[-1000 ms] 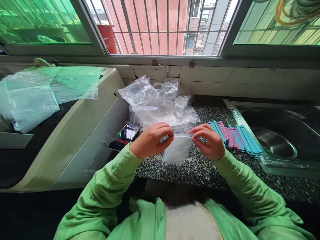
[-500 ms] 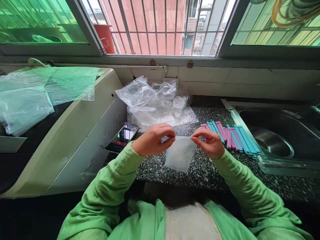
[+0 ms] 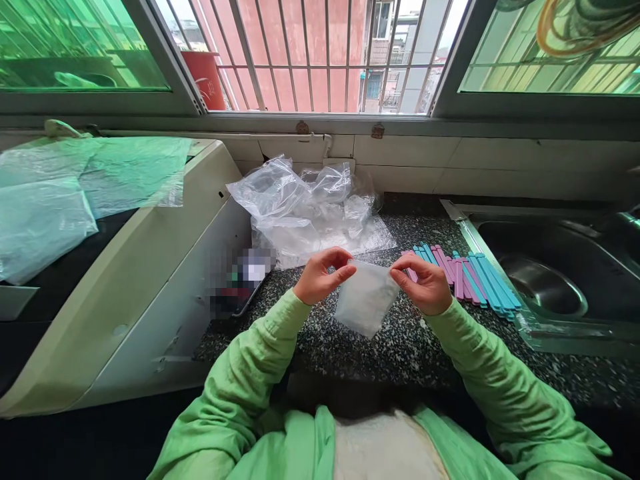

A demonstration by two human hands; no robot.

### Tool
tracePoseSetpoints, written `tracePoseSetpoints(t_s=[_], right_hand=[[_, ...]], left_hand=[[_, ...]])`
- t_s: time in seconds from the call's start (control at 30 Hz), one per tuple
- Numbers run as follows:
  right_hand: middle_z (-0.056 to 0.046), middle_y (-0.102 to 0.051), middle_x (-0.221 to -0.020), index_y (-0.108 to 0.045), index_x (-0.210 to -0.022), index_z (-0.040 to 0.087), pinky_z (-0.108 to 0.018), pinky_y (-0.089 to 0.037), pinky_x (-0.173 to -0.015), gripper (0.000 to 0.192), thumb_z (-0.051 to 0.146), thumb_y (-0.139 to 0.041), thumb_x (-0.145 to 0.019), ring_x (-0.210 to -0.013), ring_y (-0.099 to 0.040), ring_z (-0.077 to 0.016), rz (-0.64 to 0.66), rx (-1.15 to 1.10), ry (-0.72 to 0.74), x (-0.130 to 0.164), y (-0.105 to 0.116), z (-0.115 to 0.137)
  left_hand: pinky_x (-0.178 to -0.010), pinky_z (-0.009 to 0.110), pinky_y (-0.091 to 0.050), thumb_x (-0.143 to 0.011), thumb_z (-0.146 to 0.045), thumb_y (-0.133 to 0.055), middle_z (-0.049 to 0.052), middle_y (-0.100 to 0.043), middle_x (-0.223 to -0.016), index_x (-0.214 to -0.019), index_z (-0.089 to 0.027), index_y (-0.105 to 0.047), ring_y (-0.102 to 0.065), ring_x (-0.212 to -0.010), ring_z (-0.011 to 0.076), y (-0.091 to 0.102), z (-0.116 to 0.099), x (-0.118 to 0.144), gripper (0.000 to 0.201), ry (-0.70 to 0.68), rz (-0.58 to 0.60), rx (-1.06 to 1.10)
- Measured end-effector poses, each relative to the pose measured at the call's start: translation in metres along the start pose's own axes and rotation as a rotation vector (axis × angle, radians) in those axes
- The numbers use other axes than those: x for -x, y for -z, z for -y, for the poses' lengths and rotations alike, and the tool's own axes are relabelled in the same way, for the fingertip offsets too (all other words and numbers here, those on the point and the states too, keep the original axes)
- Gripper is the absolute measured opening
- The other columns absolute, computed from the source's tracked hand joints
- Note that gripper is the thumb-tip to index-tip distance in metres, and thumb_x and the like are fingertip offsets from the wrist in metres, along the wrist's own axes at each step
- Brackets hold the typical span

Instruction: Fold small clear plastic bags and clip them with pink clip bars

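Note:
A small frosted plastic bag (image 3: 367, 300) hangs between my hands above the speckled counter. My left hand (image 3: 326, 275) pinches its upper left corner between thumb and finger. At the upper right corner, my right hand (image 3: 425, 284) grips it the same way. The bag tilts a little, its right side reaching higher over my right fingers. Just beyond my right hand lie several pink and teal flat strips (image 3: 467, 277), side by side. Behind my left hand is a heap of clear plastic bags (image 3: 300, 207).
To the left stands a cream-coloured machine (image 3: 150, 267) with plastic sheets (image 3: 135, 170) draped on top. A phone (image 3: 240, 293), partly blurred out, lies beside it on the counter (image 3: 320, 340). A metal sink (image 3: 545, 280) is set in at the right, and a barred window (image 3: 315, 60) runs behind.
My left hand has shifted slightly right and up, and the bag has tilted between my hands. The right hand has barely moved. The view has turned a little.

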State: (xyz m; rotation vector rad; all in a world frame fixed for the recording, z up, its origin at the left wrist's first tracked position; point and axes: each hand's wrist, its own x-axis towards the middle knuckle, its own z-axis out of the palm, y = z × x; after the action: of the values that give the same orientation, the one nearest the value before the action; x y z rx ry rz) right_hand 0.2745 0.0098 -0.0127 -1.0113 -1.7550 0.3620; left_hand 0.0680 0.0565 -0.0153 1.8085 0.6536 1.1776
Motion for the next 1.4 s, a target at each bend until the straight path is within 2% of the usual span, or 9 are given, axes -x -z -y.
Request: tracePoseSetpoints(t_s=[0.2, 0.3, 0.43, 0.53, 0.7, 0.83, 1.1, 1.4], right_hand=[[-0.001, -0.060, -0.064, -0.059, -0.068, 0.019, -0.032, -0.045, -0.064, 0.011, 0.024, -0.056, -0.077, -0.063, -0.054, -0.0129, 0.030, 0.029, -0.038, 0.000, 0.000, -0.004], [-0.002, -0.062, -0.069, -0.060, -0.073, 0.019, -0.031, -0.046, -0.064, 0.011, 0.029, -0.057, -0.077, -0.067, -0.057, -0.0135, 0.075, 0.023, -0.067, -0.002, 0.002, -0.003], [-0.005, -0.065, -0.082, -0.062, -0.089, 0.019, -0.030, -0.048, -0.067, 0.022, 0.037, -0.059, -0.075, -0.075, -0.059, -0.0145, 0.157, 0.018, -0.073, -0.006, 0.001, 0.001], [-0.004, -0.064, -0.076, -0.062, -0.081, 0.019, -0.031, -0.048, -0.067, 0.018, 0.035, -0.060, -0.074, -0.074, -0.058, -0.0141, 0.210, 0.021, -0.065, -0.007, -0.004, 0.005], [-0.001, -0.058, -0.064, -0.058, -0.066, 0.018, -0.027, -0.045, -0.058, 0.014, 0.027, -0.057, -0.077, -0.063, -0.054, -0.0114, 0.221, -0.013, -0.086, -0.006, -0.008, 0.010], [-0.001, -0.058, -0.063, -0.058, -0.067, 0.017, -0.027, -0.044, -0.057, 0.013, 0.026, -0.056, -0.077, -0.062, -0.053, -0.0115, 0.218, 0.004, -0.086, -0.005, -0.009, 0.012], [-0.001, -0.058, -0.064, -0.058, -0.067, 0.018, -0.027, -0.043, -0.058, 0.013, 0.025, -0.056, -0.078, -0.063, -0.053, -0.0121, 0.229, 0.031, -0.074, -0.002, -0.013, 0.011], [-0.002, -0.059, -0.063, -0.058, -0.065, 0.018, -0.028, -0.042, -0.059, 0.014, 0.026, -0.057, -0.077, -0.062, -0.053, -0.0129, 0.236, 0.045, -0.084, -0.001, -0.017, 0.010]], left_hand=[[-0.051, 0.022, -0.039, -0.075, -0.036, -0.057, 0.000, -0.050, -0.060, -0.063, -0.014, -0.054, -0.044, -0.056, 0.0081, -0.006, 0.004, -0.001, 0.026, -0.007, -0.078, -0.051], [-0.051, 0.022, -0.037, -0.077, -0.032, -0.055, -0.001, -0.048, -0.059, -0.063, -0.014, -0.053, -0.043, -0.055, 0.0078, -0.007, 0.003, 0.002, 0.023, -0.013, -0.059, -0.062], [-0.054, 0.023, -0.039, -0.079, -0.029, -0.053, 0.000, -0.050, -0.059, -0.063, -0.014, -0.053, -0.044, -0.057, 0.0083, -0.009, -0.004, 0.004, 0.022, -0.070, 0.016, -0.123], [-0.054, 0.023, -0.040, -0.080, -0.027, -0.052, 0.000, -0.050, -0.059, -0.064, -0.014, -0.054, -0.044, -0.057, 0.0082, -0.011, -0.009, 0.005, 0.021, -0.113, 0.057, -0.163], [-0.053, 0.023, -0.039, -0.080, -0.027, -0.052, 0.000, -0.051, -0.058, -0.064, -0.014, -0.054, -0.044, -0.056, 0.0080, -0.013, -0.009, 0.008, 0.021, -0.156, 0.061, -0.174], [-0.054, 0.022, -0.039, -0.080, -0.029, -0.053, 0.000, -0.051, -0.059, -0.064, -0.014, -0.053, -0.044, -0.057, 0.0081, -0.013, -0.003, 0.009, 0.022, -0.114, 0.043, -0.129], [-0.056, 0.023, -0.041, -0.073, -0.044, -0.059, 0.002, -0.054, -0.066, -0.075, -0.012, -0.057, -0.046, -0.060, 0.0088, -0.016, 0.006, 0.009, 0.031, 0.087, 0.085, 0.001], [-0.050, 0.022, -0.035, -0.075, -0.029, -0.056, -0.001, -0.048, -0.056, -0.060, -0.013, -0.054, -0.040, -0.053, 0.0077, -0.021, 0.009, 0.010, 0.022, 0.050, 0.028, -0.030]])
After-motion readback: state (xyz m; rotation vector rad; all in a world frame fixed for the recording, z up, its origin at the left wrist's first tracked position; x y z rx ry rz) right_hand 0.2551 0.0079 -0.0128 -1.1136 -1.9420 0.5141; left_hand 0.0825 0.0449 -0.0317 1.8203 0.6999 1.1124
